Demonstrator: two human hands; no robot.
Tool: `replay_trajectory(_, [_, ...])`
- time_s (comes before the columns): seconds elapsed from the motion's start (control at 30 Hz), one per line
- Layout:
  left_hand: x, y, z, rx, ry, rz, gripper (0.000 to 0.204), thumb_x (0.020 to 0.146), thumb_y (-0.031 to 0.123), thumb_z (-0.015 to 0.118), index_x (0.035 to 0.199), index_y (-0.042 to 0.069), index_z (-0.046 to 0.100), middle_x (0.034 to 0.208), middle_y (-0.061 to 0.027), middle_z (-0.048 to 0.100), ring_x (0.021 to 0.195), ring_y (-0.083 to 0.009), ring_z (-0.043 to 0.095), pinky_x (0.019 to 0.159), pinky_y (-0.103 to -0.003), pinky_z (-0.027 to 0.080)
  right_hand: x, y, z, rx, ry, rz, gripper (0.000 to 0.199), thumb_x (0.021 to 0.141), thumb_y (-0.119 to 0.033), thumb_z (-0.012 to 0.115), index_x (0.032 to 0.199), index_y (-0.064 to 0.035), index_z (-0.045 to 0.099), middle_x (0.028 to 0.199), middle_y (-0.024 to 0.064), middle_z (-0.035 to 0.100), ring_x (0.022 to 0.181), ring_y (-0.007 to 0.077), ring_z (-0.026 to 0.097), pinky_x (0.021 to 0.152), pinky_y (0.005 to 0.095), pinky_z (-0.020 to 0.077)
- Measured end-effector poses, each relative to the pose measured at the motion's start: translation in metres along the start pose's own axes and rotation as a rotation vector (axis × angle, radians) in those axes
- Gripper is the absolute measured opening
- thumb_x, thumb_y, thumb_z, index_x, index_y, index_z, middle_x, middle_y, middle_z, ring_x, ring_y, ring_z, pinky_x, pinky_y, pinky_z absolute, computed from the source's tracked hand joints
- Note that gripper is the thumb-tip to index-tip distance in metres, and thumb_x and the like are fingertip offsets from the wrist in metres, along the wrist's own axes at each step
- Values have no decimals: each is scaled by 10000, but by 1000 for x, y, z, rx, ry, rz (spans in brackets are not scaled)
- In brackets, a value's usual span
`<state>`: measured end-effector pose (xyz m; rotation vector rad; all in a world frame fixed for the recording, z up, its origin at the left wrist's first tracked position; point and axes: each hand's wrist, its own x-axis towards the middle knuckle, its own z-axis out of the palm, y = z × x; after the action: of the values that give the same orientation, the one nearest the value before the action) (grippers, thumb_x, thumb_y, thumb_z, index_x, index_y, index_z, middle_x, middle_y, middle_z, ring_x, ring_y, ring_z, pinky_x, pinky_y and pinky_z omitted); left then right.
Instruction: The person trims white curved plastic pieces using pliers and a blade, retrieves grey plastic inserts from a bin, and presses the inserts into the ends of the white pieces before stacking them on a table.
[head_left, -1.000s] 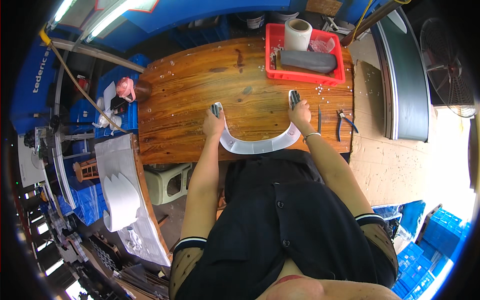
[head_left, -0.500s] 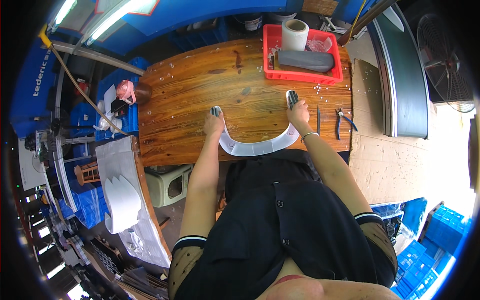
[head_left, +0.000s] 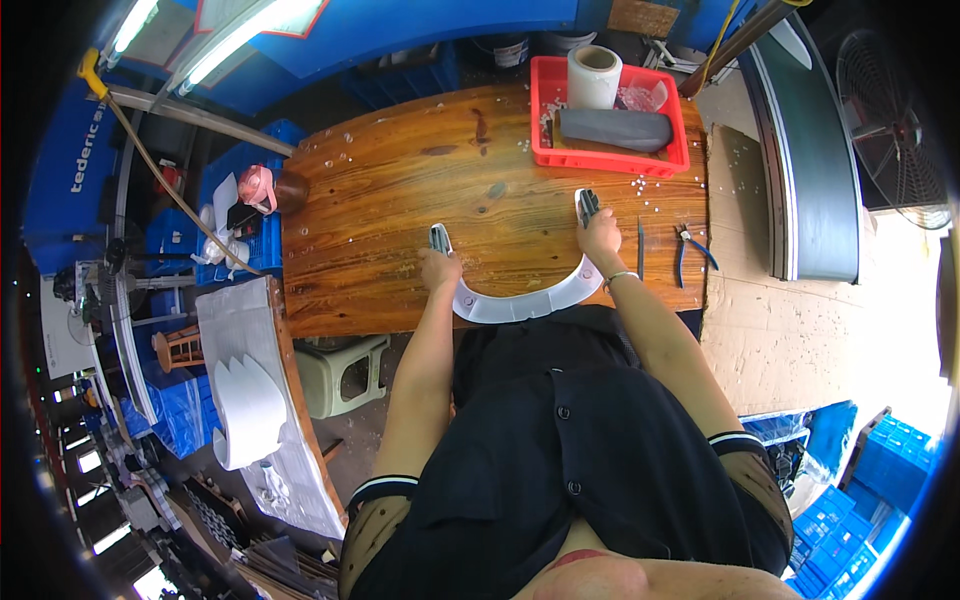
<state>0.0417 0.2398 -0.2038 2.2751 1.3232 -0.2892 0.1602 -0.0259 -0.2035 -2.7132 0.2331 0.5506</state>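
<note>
A white U-shaped plastic piece (head_left: 530, 306) lies low over the near edge of the wooden table, its curve toward my body. Both of its arms point away from me and end in dark grey parts. My left hand (head_left: 439, 269) is closed around the left arm, just below the grey end. Around the right arm, my right hand (head_left: 600, 238) has its fingers wrapped close to the other grey end. Whether the piece touches the tabletop, I cannot tell. Blue-handled cutting pliers (head_left: 683, 255) and a thin dark rod-like tool (head_left: 641, 248) lie right of my right hand.
A red tray (head_left: 610, 166) at the far right holds a white roll (head_left: 594, 78) and a long grey object (head_left: 615, 129). Small white bits are scattered nearby. Cardboard (head_left: 735, 330) adjoins the table's right side. A pink-and-brown container (head_left: 257, 188) stands at the left edge.
My left hand has shifted slightly toward me and to the right, with its end of the white piece. The right hand keeps its hold. The whole view has moved a little.
</note>
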Motion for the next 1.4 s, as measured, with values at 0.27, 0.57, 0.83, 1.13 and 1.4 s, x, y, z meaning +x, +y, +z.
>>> replay_trajectory(0.27, [1, -3, 8, -4, 30, 14, 558, 786, 272, 654, 1095, -68, 336, 1116, -294, 485, 1024, -402, 537, 861, -444, 461, -1, -12, -4, -94, 5, 14, 426, 790, -195, 600, 1051, 52, 372, 1066, 251, 509, 891, 320, 639, 702, 348, 554])
replay_trajectory(0.57, [6, -16, 19, 67, 93, 90, 549, 793, 292, 644, 1082, -53, 332, 1113, -292, 470, 1027, -400, 529, 865, -448, 449, 0, -7, 8, -55, 8, 15, 568, 771, -280, 640, 1108, 61, 337, 1091, 260, 495, 905, 332, 630, 717, 356, 548])
replay_trajectory(0.83, [0, -9, 15, 33, 67, 66, 526, 799, 283, 644, 1083, -40, 342, 1111, -275, 477, 1012, -388, 532, 861, -445, 449, 13, 4, -2, -124, -54, -71, 626, 770, -395, 632, 1075, 83, 367, 1016, 278, 552, 887, 375, 623, 746, 403, 536])
replay_trajectory(1.13, [-6, -13, 16, 14, 121, 115, 506, 798, 271, 643, 1071, -41, 353, 1101, -280, 476, 992, -398, 531, 846, -449, 451, 9, 7, 0, -45, 34, -169, 623, 838, -474, 487, 1036, 110, 391, 987, 328, 559, 871, 425, 608, 754, 449, 513])
replay_trajectory(1.4, [-3, -17, 19, 5, 131, 167, 497, 801, 256, 635, 1066, -58, 354, 1093, -298, 473, 988, -404, 528, 853, -443, 444, 29, 15, -8, -51, -144, -378, 527, 886, -393, 355, 1051, 101, 437, 1017, 365, 514, 910, 490, 556, 835, 487, 456])
